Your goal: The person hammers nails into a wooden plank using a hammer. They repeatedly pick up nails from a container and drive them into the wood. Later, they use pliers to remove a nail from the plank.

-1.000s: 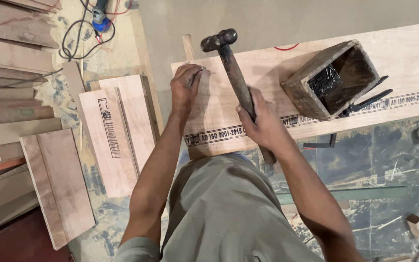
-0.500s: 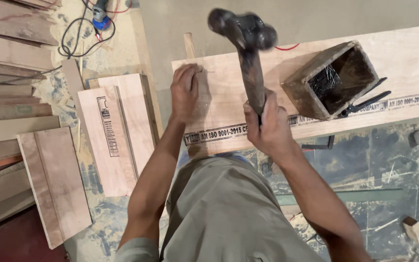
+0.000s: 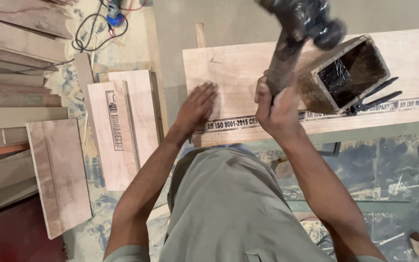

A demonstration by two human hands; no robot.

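The hammer (image 3: 294, 34) is held up high, over the plywood board (image 3: 238, 77), with its dark head near the top of the picture. Far to the left, loose wood pieces (image 3: 117, 126) are spread on the dusty floor, and a blue tool with a black cord (image 3: 113, 10) is seen above them. The left hand (image 3: 196, 107) is laid open and flat on the board. The hammer's handle is gripped tight by the right hand (image 3: 276, 107). Just right of it, a wooden box of nails (image 3: 345, 73) is set on the board, with black pliers (image 3: 377, 94) beside it.
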